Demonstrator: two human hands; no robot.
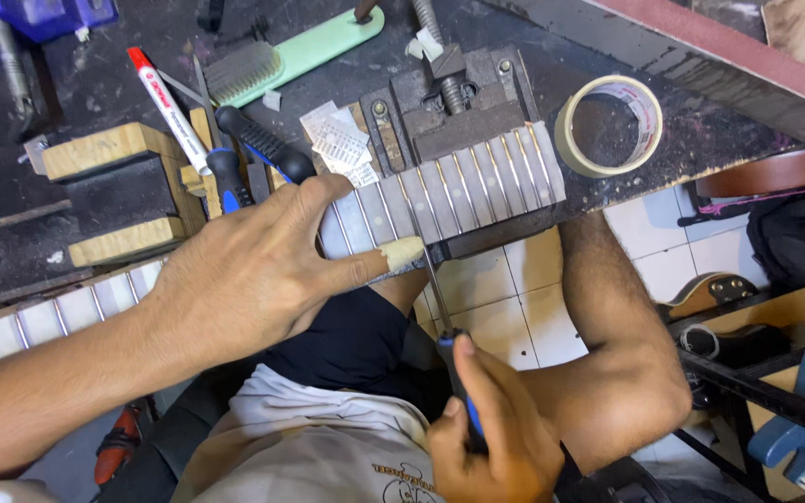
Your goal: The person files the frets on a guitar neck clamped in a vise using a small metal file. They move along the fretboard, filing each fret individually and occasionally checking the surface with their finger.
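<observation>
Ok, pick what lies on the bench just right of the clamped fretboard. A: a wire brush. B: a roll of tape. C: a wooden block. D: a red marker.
B: the roll of tape lies flat on the dark workbench right of the fretboard; brush, marker and block all sit to its left.
</observation>
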